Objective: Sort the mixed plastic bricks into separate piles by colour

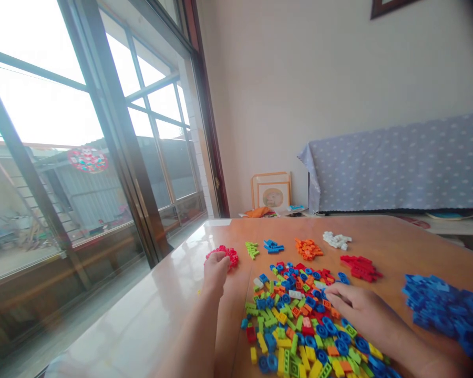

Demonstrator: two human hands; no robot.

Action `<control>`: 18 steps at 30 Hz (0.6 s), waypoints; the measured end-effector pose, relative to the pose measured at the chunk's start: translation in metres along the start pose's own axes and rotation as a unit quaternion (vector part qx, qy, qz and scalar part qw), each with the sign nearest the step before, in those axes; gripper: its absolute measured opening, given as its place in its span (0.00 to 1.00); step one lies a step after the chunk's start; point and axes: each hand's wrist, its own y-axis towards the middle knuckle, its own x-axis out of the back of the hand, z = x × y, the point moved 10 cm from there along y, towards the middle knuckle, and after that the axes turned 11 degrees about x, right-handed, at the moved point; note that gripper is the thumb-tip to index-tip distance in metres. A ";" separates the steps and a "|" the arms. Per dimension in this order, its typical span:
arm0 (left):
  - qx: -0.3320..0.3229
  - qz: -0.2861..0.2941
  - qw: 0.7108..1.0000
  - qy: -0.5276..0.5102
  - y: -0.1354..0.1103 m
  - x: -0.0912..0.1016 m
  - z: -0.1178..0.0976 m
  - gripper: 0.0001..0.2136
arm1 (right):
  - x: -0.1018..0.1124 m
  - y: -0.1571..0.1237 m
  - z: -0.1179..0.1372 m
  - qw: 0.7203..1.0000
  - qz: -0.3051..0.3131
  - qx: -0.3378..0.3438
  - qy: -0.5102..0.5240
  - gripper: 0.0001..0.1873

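My left hand point(216, 270) reaches out to a small pile of pink toy bricks point(229, 256) on the left of the table. Its fingers are curled together at the pile's near edge, and whatever they hold is hidden. Over the right side of a big mixed pile of building bricks point(295, 315) is my right hand point(349, 300). Thumb and forefinger come together low among the pieces; I cannot make out what lies between them. Yellow, green, blue, orange, red and white bricks are jumbled in this pile, with round blue pieces among them.
Behind the mixed pile lie small sorted heaps: green bricks point(252, 250), blue bricks point(274, 246), orange bricks point(308, 249), white bricks point(337, 240) and red bricks point(360, 268). A large blue heap point(445, 310) sits at the right. Glass doors point(98, 157) border the table's left side.
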 end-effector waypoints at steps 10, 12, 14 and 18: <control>0.031 -0.042 0.996 -0.066 0.021 0.022 0.014 0.16 | -0.002 0.002 -0.003 0.999 0.001 0.004 -0.034 0.21; 0.033 -0.041 0.996 -0.069 0.021 0.021 0.014 0.16 | 0.000 0.001 -0.002 1.000 -0.008 0.005 -0.022 0.20; 0.033 -0.040 0.996 -0.071 0.022 0.021 0.015 0.16 | 0.002 0.002 -0.003 1.000 -0.017 0.002 -0.015 0.20; 0.032 -0.044 0.997 -0.057 0.024 0.023 0.018 0.18 | 0.004 0.003 -0.008 0.999 -0.032 -0.004 -0.020 0.19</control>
